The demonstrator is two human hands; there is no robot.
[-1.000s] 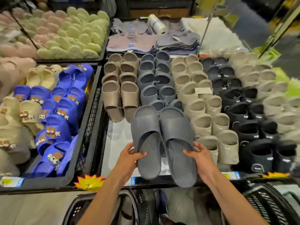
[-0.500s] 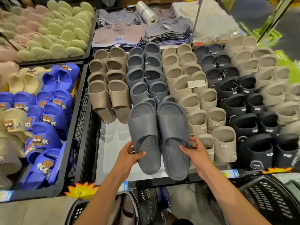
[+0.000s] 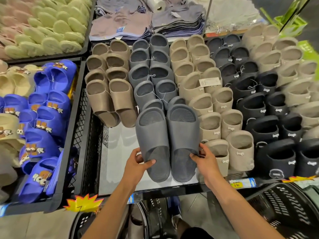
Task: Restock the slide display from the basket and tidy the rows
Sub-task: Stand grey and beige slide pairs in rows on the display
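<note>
A pair of dark grey slides lies at the front of the grey row in the display bin [image 3: 172,191]. My left hand [image 3: 136,163] grips the heel of the left grey slide [image 3: 153,137]. My right hand [image 3: 206,159] grips the heel of the right grey slide [image 3: 183,135]. Behind them the grey row [image 3: 150,71] runs back, flanked by a brown row [image 3: 108,80] and a beige row [image 3: 207,100]. A black basket [image 3: 151,219] stands below the shelf between my arms, with dark contents I cannot make out.
Black slides [image 3: 262,107] and pale slides [image 3: 291,69] fill the right of the bin. White bin floor [image 3: 119,156] shows in front of the brown row. A crate of blue slides [image 3: 44,118] sits left. Folded cloth [image 3: 146,23] lies behind. A second black basket [image 3: 283,209] is at the lower right.
Both hands have pushed the grey pair a little further back against the grey row. The camera has tilted down and closer to the bin.
</note>
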